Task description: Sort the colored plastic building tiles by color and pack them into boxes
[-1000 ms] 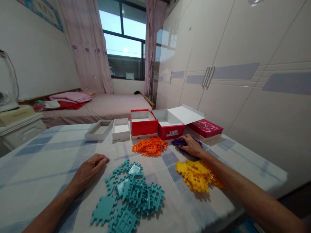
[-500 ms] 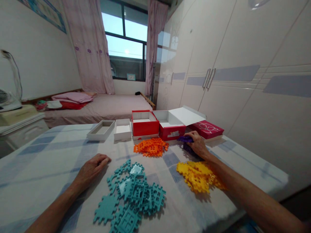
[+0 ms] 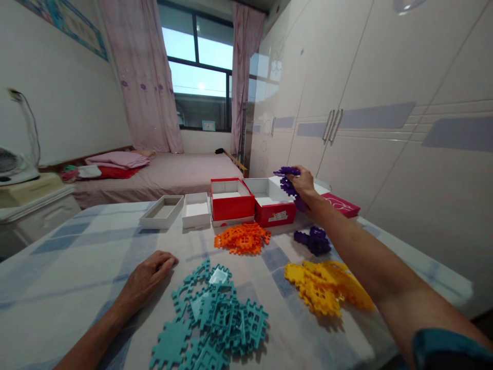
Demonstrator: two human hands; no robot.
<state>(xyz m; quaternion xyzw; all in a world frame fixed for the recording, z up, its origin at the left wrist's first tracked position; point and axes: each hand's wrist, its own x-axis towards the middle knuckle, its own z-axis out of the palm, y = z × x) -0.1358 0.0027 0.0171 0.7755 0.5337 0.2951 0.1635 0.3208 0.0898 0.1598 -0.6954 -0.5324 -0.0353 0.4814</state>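
My right hand [image 3: 304, 184] is closed on several purple notched building pieces [image 3: 288, 186], raised near the open flap of the pinkish-red box [image 3: 274, 214]. Below it, more purple pieces [image 3: 314, 240] lie on the table. Resting on the tablecloth at the left, my left hand [image 3: 151, 275] has its fingers curled together with nothing seen in them. Beside it spreads a pile of teal pieces [image 3: 215, 308]. Orange pieces [image 3: 243, 238] are heaped in front of the boxes, and yellow pieces [image 3: 321, 288] lie under my right forearm.
An open red box [image 3: 233, 208] stands against the pinkish-red one. To its left are a white tray [image 3: 195, 218] and a greyish tray [image 3: 159, 218]. A dark pink lid [image 3: 341, 204] sits at the right. Behind are a bed [image 3: 185, 167] and a wardrobe [image 3: 358, 87].
My right hand has lifted purple pieces up and away from the purple pile, toward the box flap. My left hand stays on the table. The view has shifted slightly.
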